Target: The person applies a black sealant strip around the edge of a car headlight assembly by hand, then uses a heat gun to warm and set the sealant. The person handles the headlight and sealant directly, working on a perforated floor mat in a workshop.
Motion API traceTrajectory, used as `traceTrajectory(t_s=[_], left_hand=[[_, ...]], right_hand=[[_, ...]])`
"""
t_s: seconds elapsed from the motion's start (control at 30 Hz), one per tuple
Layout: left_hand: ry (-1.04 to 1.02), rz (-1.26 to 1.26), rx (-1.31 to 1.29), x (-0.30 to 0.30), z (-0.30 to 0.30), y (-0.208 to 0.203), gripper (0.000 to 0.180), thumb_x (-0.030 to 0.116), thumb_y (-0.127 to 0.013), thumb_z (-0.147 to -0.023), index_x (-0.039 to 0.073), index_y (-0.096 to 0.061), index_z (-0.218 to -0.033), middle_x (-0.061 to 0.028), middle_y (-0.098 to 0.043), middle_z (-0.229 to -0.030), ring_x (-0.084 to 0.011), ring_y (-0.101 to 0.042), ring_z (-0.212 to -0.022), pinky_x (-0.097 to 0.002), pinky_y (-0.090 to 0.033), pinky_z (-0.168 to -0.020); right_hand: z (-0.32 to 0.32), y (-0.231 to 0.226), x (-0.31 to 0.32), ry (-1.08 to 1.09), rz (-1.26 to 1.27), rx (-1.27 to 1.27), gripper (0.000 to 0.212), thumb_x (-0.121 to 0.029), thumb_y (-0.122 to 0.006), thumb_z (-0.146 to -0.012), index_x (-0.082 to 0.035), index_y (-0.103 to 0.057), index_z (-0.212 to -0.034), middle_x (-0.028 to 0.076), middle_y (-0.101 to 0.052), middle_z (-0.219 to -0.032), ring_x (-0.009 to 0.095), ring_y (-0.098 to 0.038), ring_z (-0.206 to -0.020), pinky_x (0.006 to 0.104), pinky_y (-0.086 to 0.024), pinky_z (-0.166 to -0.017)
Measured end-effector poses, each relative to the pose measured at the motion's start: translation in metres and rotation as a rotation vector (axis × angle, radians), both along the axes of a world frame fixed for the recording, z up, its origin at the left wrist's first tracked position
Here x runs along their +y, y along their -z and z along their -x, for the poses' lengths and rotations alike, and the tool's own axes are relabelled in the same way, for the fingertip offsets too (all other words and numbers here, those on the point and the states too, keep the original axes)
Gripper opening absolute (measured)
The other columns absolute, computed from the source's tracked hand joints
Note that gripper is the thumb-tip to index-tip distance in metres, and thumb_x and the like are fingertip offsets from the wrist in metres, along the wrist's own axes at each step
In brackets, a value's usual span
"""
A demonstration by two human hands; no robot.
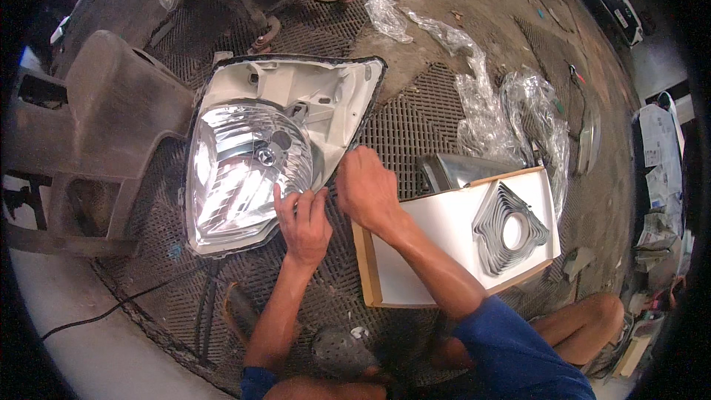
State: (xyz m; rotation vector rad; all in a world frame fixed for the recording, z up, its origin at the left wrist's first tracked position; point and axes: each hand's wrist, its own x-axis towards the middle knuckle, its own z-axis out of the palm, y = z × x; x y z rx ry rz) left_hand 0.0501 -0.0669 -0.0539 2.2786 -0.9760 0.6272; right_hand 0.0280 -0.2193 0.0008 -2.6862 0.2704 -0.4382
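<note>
A headlight housing (337,104) lies face up on the dark mat in front of me, its shiny chrome reflector (259,167) exposed and its rim running round the edge. Across the lower right rim, my left hand (304,230) rests with its fingers stretched and slightly apart, the tips touching the reflector's edge. My right hand (366,187) is closed beside the housing's right edge, back of the hand up. Its fingertips are hidden, so whatever they pinch cannot be made out.
A white-faced carton (437,230) with a grey ridged graphic stands right of my hands, a dark glossy part (474,170) behind it. Crumpled clear plastic wrap (474,96) trails across the floor. A dusty bumper (118,111) lies at left. A black cable (122,301) runs lower left.
</note>
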Motion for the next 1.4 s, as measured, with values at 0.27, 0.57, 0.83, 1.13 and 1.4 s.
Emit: traceTrajectory(t_s=[0.27, 0.57, 0.83, 1.13, 1.4], left_hand=[[-0.024, -0.03, -0.018, 0.005, 0.001, -0.004, 0.025, 0.004, -0.069, -0.081, 0.007, -0.074, -0.105, -0.0046, -0.056, -0.101, -0.0252, -0.05, -0.102, -0.059, -0.035, -0.113], [-0.102, -0.094, -0.006, -0.002, 0.016, -0.01, 0.032, 0.011, -0.071, -0.084, 0.013, -0.072, -0.116, -0.0077, -0.053, -0.109, -0.0273, -0.048, -0.107, -0.0581, -0.034, -0.112], [-0.205, -0.089, 0.109, -0.01, 0.021, -0.004, 0.037, 0.013, -0.071, -0.084, 0.014, -0.071, -0.121, -0.0095, -0.05, -0.102, -0.0291, -0.048, -0.101, -0.0625, -0.025, -0.114], [-0.27, -0.08, 0.192, -0.011, 0.038, -0.012, 0.044, 0.016, -0.07, -0.083, 0.013, -0.068, -0.126, -0.012, -0.048, -0.1, -0.0316, -0.046, -0.104, -0.0637, -0.021, -0.115], [-0.243, -0.052, 0.396, -0.019, 0.058, -0.06, 0.036, 0.014, -0.067, -0.085, 0.01, -0.069, -0.121, -0.0115, -0.049, -0.099, -0.0325, -0.047, -0.103, -0.0561, -0.027, -0.114]], right_hand=[[-0.015, -0.048, -0.105, 0.63, 0.054, -0.146, 0.021, -0.022, -0.055, -0.098, -0.002, -0.062, -0.097, 0.02, -0.064, -0.095, 0.04, -0.063, -0.088, 0.0506, -0.05, -0.075], [0.056, -0.075, -0.102, 0.478, -0.631, -0.2, 0.024, -0.02, -0.064, -0.096, 0.003, -0.068, -0.1, 0.009, -0.069, -0.087, 0.014, -0.058, -0.077, 0.0324, -0.048, -0.074], [0.101, -0.058, -0.026, 0.226, -0.776, -0.009, 0.021, -0.018, -0.068, -0.094, 0.001, -0.07, -0.103, 0.008, -0.071, -0.091, 0.015, -0.064, -0.084, 0.0289, -0.05, -0.077], [0.128, -0.048, 0.014, 0.097, -0.819, 0.181, 0.024, -0.022, -0.066, -0.096, 0.001, -0.07, -0.099, 0.017, -0.067, -0.087, 0.029, -0.065, -0.074, 0.0373, -0.05, -0.069], [0.135, -0.033, 0.023, 0.082, -0.759, 0.174, 0.022, -0.019, -0.069, -0.093, 0.0, -0.071, -0.104, 0.014, -0.065, -0.084, 0.027, -0.064, -0.074, 0.035, -0.05, -0.069]])
